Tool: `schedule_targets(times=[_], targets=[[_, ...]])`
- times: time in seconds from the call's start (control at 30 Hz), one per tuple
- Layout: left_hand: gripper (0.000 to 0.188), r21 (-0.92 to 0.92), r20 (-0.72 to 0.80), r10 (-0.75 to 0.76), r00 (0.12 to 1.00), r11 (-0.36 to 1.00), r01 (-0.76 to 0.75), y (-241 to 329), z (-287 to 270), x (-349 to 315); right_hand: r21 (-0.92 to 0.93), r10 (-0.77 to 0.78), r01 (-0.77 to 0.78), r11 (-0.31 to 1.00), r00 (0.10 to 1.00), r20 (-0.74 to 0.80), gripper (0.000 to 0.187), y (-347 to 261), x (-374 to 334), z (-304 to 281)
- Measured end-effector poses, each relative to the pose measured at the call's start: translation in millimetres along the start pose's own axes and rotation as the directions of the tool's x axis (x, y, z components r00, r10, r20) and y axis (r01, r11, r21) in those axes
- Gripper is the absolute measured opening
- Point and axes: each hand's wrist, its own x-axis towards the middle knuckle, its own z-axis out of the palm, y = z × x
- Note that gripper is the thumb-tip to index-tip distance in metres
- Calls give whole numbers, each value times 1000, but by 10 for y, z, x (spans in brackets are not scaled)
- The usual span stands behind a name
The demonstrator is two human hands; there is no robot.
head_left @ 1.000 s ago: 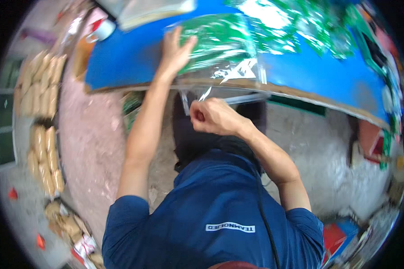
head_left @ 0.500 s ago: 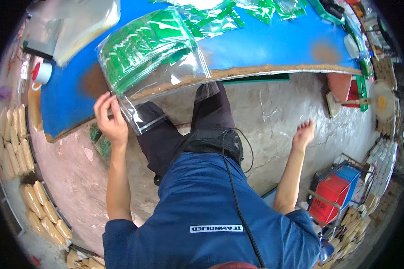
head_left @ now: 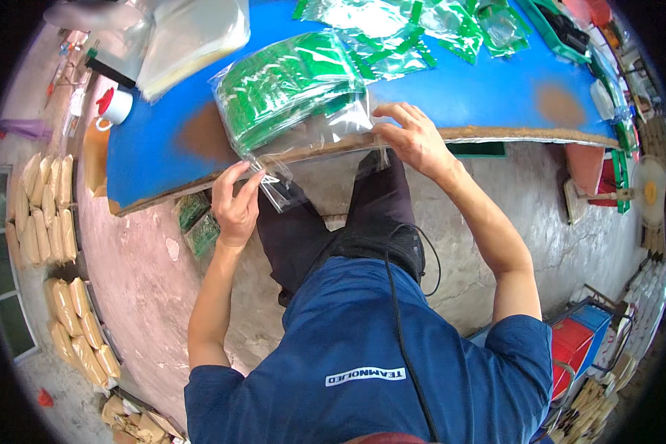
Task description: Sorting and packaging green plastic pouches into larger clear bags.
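On the big blue bench [head_left: 481,103], the clear bag [head_left: 318,133] is lying at the front edge, its thin end hanging over, and it is looking floppy, slippery and easy to tear. The green stack [head_left: 281,85] inside is looking soft and fairly light, so holding under it is probably working better than tugging the bag. The left grip [head_left: 235,213] is pinching the loose corner, while the right grip [head_left: 420,146] is touching the other side, maybe pinching; I cannot tell.

I've brought my right hand [head_left: 418,144] from well apart to the bag [head_left: 296,85], across from my gripping left hand [head_left: 235,207].
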Motion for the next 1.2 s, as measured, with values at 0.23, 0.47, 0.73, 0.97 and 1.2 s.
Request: schedule_targets(times=[0.23,0.47,0.73,0.97,1.2], targets=[[14,-71,-22,24,999,997,-25,-85,-6,90,32,-11,11,999,1000,-13,18,42,112,-11],[19,-658,-108,-633,767,624,422,-684,-388,1375,341,291,-141,929,848,-443,21,345,1501,-440],[16,-810,34,-643,765,431,398,-1006,-988,1950,447,286,1,895,768,-573,23,365,2055,-800],[14,-891,118,-600,791,288,351,-1112,-1026,1833,506,192,62,860,880,-434,19,269,2011,-828],[17,-865,168,-701,693,232,444,-1179,-748,1431,526,269,-108,844,933,-239,18,328,1839,-517]])
